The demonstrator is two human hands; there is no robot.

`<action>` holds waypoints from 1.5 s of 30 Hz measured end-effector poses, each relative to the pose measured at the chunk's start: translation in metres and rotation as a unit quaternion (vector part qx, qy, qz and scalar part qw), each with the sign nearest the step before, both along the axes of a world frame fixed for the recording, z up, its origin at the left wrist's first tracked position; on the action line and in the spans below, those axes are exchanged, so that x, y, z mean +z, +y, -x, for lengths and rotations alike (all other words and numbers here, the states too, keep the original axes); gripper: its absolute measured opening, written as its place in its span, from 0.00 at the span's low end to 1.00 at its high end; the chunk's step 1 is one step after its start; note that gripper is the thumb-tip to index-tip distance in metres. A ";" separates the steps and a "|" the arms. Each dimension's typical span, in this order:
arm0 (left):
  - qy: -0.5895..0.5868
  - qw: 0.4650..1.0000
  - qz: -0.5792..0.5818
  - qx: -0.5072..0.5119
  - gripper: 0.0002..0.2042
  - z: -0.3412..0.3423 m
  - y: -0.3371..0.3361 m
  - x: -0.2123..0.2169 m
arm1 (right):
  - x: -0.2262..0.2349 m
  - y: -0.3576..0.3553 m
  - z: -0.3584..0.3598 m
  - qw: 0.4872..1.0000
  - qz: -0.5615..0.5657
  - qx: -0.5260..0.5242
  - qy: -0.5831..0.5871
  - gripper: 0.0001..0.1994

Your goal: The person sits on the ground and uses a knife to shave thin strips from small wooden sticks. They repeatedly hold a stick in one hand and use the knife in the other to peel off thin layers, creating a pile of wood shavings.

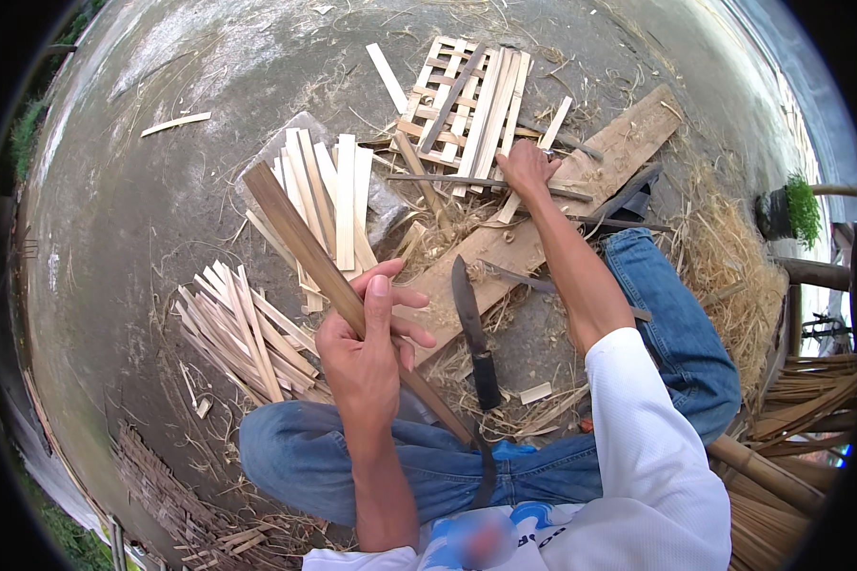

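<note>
A long brown bamboo slat [300, 243] slants across my left hand [364, 347], clasped between thumb and palm with the fingertips loosely apart. Its lower end runs down toward my lap. Farther off, my right hand [528, 171] is closed over a pale strip [555, 124] that shows on both sides of it, above the wooden plank [505, 252]; its fingertips are partly hidden. A dark thin strip [467, 180] passes by that hand. Between my arms, a knife [470, 314] with a dark curved blade and black handle lies against the plank's near edge.
A woven lattice panel [438, 90] with loose slats [493, 109] on it lies at the far side. Pale strips [352, 195] lean on a stone block, and another bundle [248, 333] lies left. Shavings [733, 247] heap at right, near a potted plant [800, 209] and bamboo poles [767, 473].
</note>
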State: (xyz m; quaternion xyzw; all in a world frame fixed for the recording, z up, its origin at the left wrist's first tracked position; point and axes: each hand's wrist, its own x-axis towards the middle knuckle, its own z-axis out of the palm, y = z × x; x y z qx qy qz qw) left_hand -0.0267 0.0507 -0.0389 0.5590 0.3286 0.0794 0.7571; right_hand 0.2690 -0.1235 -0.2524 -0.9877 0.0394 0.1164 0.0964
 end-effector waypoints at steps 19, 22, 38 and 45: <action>0.012 1.000 -0.021 -0.012 0.18 -0.002 -0.006 -0.002 | 0.007 0.007 -0.022 0.997 -0.034 -0.054 0.037 0.17; 0.005 1.000 -0.016 -0.017 0.18 -0.001 -0.006 -0.004 | 0.010 0.004 -0.029 0.994 -0.047 -0.072 0.065 0.18; 0.004 0.998 -0.055 -0.033 0.18 -0.004 -0.013 -0.005 | 0.027 -0.001 -0.022 0.896 -0.431 -0.100 0.044 0.17; -0.009 0.998 -0.043 -0.054 0.18 -0.005 -0.015 -0.007 | 0.050 0.023 0.013 0.886 -0.454 -0.078 -0.043 0.21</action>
